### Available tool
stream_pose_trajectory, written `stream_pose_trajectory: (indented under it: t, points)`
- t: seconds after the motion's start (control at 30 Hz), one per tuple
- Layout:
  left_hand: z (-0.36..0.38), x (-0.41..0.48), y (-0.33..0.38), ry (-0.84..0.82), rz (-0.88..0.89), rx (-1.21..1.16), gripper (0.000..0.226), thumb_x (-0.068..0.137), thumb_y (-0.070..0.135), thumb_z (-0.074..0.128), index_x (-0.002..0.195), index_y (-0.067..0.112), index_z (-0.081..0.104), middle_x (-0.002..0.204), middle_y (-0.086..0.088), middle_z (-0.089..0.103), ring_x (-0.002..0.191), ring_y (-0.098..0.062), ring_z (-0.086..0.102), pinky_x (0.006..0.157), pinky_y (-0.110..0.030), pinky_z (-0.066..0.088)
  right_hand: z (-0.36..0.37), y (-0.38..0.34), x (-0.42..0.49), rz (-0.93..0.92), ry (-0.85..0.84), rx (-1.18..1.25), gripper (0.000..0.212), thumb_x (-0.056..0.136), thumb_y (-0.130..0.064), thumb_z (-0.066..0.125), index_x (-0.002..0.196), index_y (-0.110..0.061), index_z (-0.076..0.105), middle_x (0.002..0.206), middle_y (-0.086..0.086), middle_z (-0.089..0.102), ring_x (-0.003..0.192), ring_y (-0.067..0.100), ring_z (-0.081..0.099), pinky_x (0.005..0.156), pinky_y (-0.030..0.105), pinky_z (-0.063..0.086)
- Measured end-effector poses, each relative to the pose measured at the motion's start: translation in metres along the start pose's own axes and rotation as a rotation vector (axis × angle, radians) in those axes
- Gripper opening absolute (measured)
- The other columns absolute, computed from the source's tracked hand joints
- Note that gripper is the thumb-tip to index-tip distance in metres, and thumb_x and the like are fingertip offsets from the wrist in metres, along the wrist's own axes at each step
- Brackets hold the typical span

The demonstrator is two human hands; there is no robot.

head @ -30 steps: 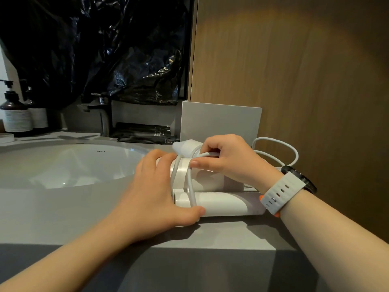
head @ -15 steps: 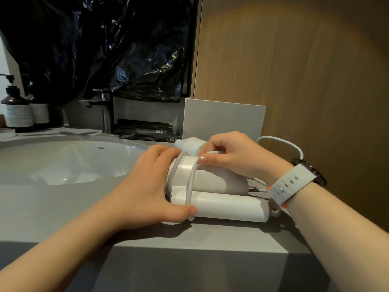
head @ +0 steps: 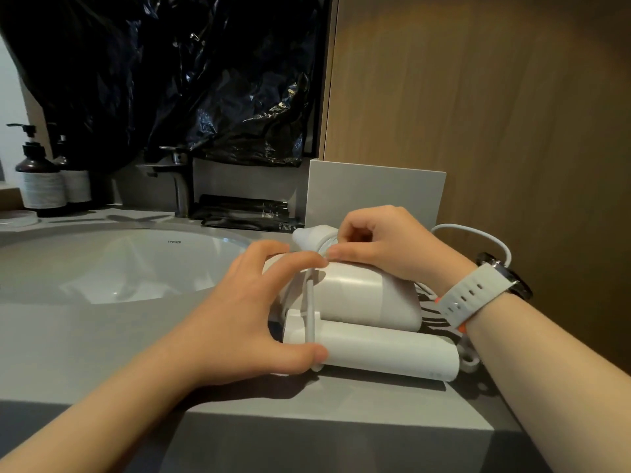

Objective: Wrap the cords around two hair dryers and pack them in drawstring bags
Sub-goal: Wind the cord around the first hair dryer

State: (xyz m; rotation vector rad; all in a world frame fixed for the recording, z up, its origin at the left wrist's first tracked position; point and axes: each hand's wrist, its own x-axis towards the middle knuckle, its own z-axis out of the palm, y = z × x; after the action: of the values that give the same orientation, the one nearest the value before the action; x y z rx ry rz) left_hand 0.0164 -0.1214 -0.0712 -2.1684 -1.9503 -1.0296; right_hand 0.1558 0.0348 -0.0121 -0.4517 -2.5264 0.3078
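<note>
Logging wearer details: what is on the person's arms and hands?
No sleeves: left forearm and right forearm are bare. The right wrist carries a watch with a white holed strap, orange underneath, and a dark case. The left hand and right hand show no rings or gloves.

Both forearms were bare and stretched fwd from the bottom corners, meeting near the middle. L hand (head: 252,312) gripped the end of the hair dryer (head: 368,295), w/ fingers curled over the top & thumb pressed under the handle. R hand (head: 386,247) was palm down over the body, thumb & index finger pinching the cord (head: 310,302), other fingers curled in.
</note>
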Motion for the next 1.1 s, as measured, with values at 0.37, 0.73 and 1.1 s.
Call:
stream_pose_trajectory:
  t: [0.37, 0.73, 1.1]
  points:
    - [-0.002, 0.000, 0.000, -0.021, 0.019, 0.080, 0.075, 0.046, 0.073, 0.057, 0.111, 0.068, 0.020, 0.124, 0.039, 0.013, 0.107, 0.014, 0.034, 0.074, -0.010, 0.039, 0.004, 0.018, -0.016, 0.126, 0.198, -0.007, 0.022, 0.079, -0.040, 0.065, 0.080, -0.018, 0.066, 0.072, -0.004, 0.065, 0.070, 0.014, 0.060, 0.070, 0.035, 0.053]
    - [-0.010, 0.002, -0.012, -0.156, 0.101, 0.217, 0.100, 0.039, 0.085, 0.061, 0.116, 0.076, -0.003, 0.125, 0.048, -0.005, 0.111, 0.020, 0.021, 0.089, -0.006, 0.028, -0.005, 0.034, -0.024, 0.414, 0.012, 0.461, 0.005, 0.085, -0.021, 0.064, 0.087, -0.018, 0.068, 0.086, -0.001, 0.068, 0.075, 0.009, 0.062, 0.055, 0.009, 0.050]
    - [-0.004, 0.032, -0.033, 0.053, 0.335, 0.420, 0.074, 0.064, 0.064, 0.060, 0.126, 0.031, 0.036, 0.108, -0.007, 0.053, 0.093, -0.028, 0.055, 0.070, -0.042, 0.054, -0.002, 0.041, -0.026, 0.486, -0.003, 0.457, 0.004, 0.084, -0.023, 0.065, 0.081, -0.025, 0.067, 0.085, -0.007, 0.067, 0.082, 0.012, 0.063, 0.062, 0.018, 0.051]
